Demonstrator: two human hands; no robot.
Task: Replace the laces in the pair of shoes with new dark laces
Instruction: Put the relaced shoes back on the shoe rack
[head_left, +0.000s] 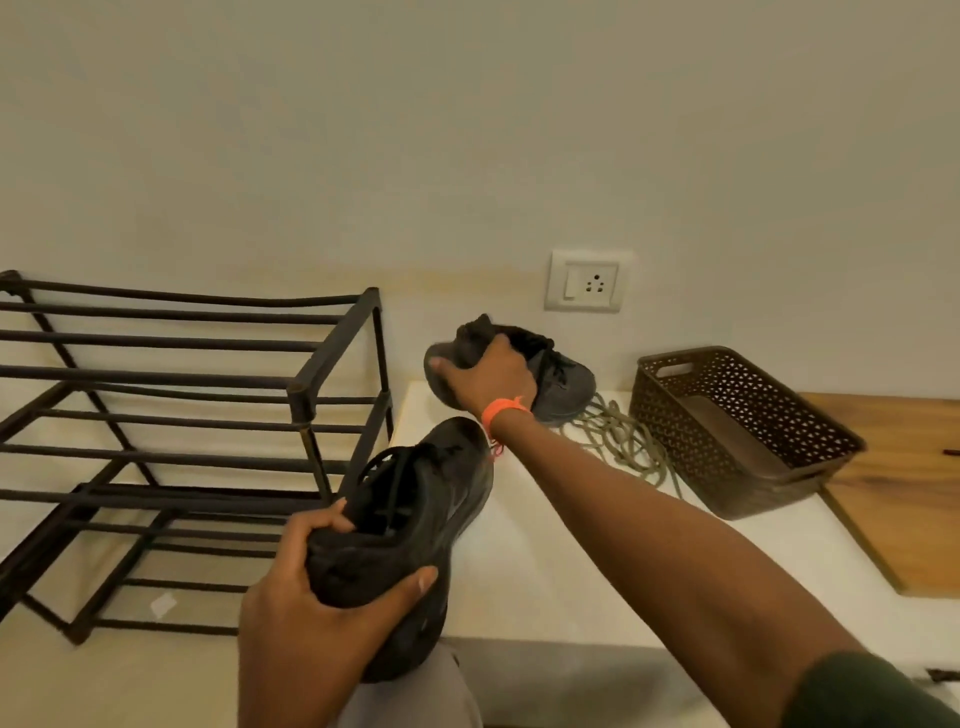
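My left hand (322, 613) grips the heel of a black shoe (415, 519) with dark laces, holding it up near me with its toe pointing away. My right hand (488, 379), with an orange band at the wrist, reaches out and grips the heel of a second black shoe (566, 379) near the wall; that shoe's toe points right over the white counter (545, 561). A pile of greenish-grey laces (623, 447) lies on the counter just right of the far shoe.
A black metal shoe rack (182, 415) stands to the left. A brown perforated basket (737, 431) sits on the counter at the right, beside a wooden board (904, 493). A wall socket (584, 280) is above the far shoe.
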